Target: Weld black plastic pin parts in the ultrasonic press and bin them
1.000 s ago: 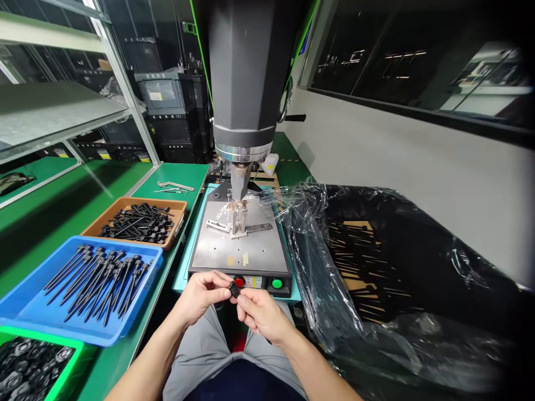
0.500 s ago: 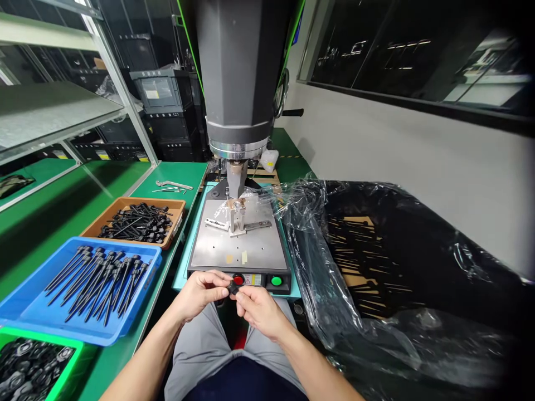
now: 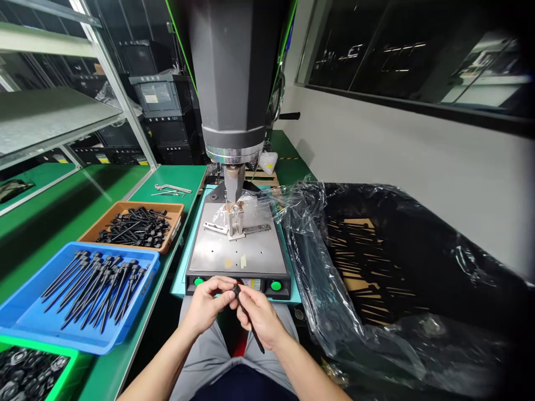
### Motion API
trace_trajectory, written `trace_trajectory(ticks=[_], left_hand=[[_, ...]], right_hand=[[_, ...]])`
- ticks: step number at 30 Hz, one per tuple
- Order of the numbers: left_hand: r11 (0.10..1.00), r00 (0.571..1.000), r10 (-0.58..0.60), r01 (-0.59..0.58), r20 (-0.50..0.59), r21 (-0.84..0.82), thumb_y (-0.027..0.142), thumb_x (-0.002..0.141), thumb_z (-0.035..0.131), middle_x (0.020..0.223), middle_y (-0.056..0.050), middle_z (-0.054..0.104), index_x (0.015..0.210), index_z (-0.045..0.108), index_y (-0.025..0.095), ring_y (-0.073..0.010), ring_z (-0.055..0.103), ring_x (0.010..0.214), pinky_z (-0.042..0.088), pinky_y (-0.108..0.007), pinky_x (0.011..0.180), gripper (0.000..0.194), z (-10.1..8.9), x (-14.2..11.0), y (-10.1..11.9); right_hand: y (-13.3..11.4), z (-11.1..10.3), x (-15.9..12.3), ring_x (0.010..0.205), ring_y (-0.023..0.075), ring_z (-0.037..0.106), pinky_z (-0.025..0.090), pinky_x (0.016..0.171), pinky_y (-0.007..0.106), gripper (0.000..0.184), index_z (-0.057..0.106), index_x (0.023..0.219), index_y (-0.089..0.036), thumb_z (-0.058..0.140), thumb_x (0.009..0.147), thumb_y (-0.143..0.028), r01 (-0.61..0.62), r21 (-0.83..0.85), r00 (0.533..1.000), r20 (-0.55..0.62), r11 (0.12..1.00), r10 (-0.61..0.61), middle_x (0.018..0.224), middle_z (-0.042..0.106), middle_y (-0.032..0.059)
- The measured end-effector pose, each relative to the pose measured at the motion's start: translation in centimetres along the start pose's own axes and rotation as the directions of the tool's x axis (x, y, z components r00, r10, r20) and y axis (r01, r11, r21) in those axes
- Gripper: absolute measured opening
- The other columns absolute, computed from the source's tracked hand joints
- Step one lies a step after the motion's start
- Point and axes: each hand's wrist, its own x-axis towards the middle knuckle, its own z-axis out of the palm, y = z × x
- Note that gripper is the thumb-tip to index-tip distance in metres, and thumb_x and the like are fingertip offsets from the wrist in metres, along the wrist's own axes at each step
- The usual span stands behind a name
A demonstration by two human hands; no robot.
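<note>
Above my lap, in front of the press, a slim black rod with a thicker head [image 3: 256, 338] is held between both hands. My left hand [image 3: 209, 306] pinches at its head. My right hand [image 3: 259, 316] has its fingers closed round the shaft just below the head, and the thin end slants down toward me past the palm. Fingers cover part of the head. Beyond the hands, the press head [image 3: 232, 83] hangs over a small metal fixture [image 3: 236, 225] on a steel plate [image 3: 209, 250].
To the left, a blue tray [image 3: 25, 312] and an orange tray [image 3: 94, 223] hold similar black rods; a green bin [image 3: 79, 365] holds black round parts. Green buttons [image 3: 276, 285] line the machine's front. On the right stands a plastic-lined box [image 3: 326, 312] with more rods on cardboard.
The black part has turned in my fingers, so its long shaft now shows below my right hand. Both hands stay close together, and the view has shifted slightly.
</note>
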Motion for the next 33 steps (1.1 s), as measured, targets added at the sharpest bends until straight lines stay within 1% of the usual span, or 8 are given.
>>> trace_trajectory(ticks=[5,9,11,13,17,21,26,33], left_hand=[[1.0,1.0,0.011,-0.012,0.019,0.028,0.032,0.069,0.081,0.114,-0.013,0.064,0.084,0.076,0.018,-0.0274,0.061,0.106,0.049,-0.034,0.09,0.021,0.3,1.2,-0.6],[0.986,0.986,-0.105,0.086,-0.131,-0.141,0.031,0.07,0.081,0.111,-0.012,0.068,0.098,0.073,0.016,-0.024,0.062,0.105,0.048,-0.031,0.09,0.033,-0.8,4.7,-1.7],[0.925,0.949,-0.25,0.175,-0.193,-0.337,0.028,0.07,0.082,0.109,-0.012,0.068,0.1,0.07,0.015,-0.0213,0.063,0.102,0.049,-0.027,0.086,0.035,-1.6,7.3,-2.0],[0.829,0.915,-0.362,0.228,-0.178,-0.511,0.027,0.071,0.081,0.111,-0.013,0.067,0.1,0.066,0.014,-0.0197,0.066,0.096,0.052,-0.025,0.08,0.035,-2.3,10.0,-2.0],[0.712,0.897,-0.431,0.274,-0.094,-0.647,0.038,0.081,0.072,0.104,-0.017,0.068,0.095,0.061,0.011,-0.0203,0.07,0.083,0.057,-0.029,0.071,0.032,-3.2,14.6,-1.7],[0.616,0.895,-0.445,0.275,-0.039,-0.738,0.038,0.084,0.068,0.085,-0.011,0.068,0.094,0.058,0.011,-0.0179,0.07,0.068,0.059,-0.028,0.061,0.031,-3.4,17.3,-0.9],[0.559,0.905,-0.425,0.244,-0.02,-0.793,0.012,0.086,0.063,0.065,-0.003,0.063,0.086,0.059,0.01,-0.0101,0.064,0.053,0.055,-0.016,0.051,0.004,-3.4,18.5,0.6],[0.575,0.953,-0.303,0.182,-0.002,-0.798,0.004,0.088,0.055,0.067,-0.002,0.063,0.097,0.061,0.01,-0.0076,0.063,0.054,0.055,-0.013,0.052,0.012,-3.9,18.2,2.5]], right_hand=[[-0.2,-1.3,1.1,0.048,0.0062,0.042,0.031,0.04,0.019,0.039,0.061,0.095,-0.015,0.067,0.083,-0.052,0.033,0.027,0.997,-0.065,0.999,-0.031,0.074,0.056,0.0004],[-2.4,-2.6,2.0,0.063,0.0109,0.051,0.042,0.053,0.022,0.035,0.06,0.094,-0.017,0.077,0.075,-0.041,0.132,0.082,0.971,-0.211,0.988,-0.113,0.084,0.061,0.0037],[-3.6,-2.9,2.4,0.065,0.0118,0.052,0.043,0.056,0.024,0.036,0.06,0.094,-0.018,0.08,0.072,-0.039,0.17,0.118,0.959,-0.247,0.978,-0.137,0.085,0.061,0.0033],[-4.3,-2.9,3.0,0.067,0.0127,0.053,0.044,0.059,0.025,0.042,0.061,0.1,-0.02,0.082,0.069,-0.04,0.184,0.142,0.957,-0.25,0.973,-0.145,0.085,0.061,0.0029],[-4.5,-3.3,5.0,0.076,0.0168,0.058,0.046,0.068,0.029,0.048,0.064,0.101,-0.018,0.083,0.066,-0.044,0.147,0.062,0.969,-0.21,0.987,-0.131,0.089,0.065,0.0057],[-4.6,-4.1,8.6,0.074,0.0165,0.057,0.039,0.059,0.024,0.046,0.065,0.097,-0.016,0.081,0.064,-0.045,0.154,-0.145,0.956,-0.227,0.977,-0.184,0.083,0.066,0.0045],[-5.2,-3.5,12.8,0.069,0.014,0.054,0.037,0.056,0.023,0.045,0.064,0.099,-0.017,0.078,0.063,-0.04,0.122,-0.264,0.966,-0.189,0.957,-0.175,0.084,0.065,0.0026],[-5.2,-1.6,16.6,0.057,0.0116,0.046,0.036,0.052,0.024,0.073,0.052,0.134,-0.018,0.074,0.064,-0.024,0.154,-0.322,0.978,-0.083,0.934,-0.19,0.07,0.057,-0.0037]])
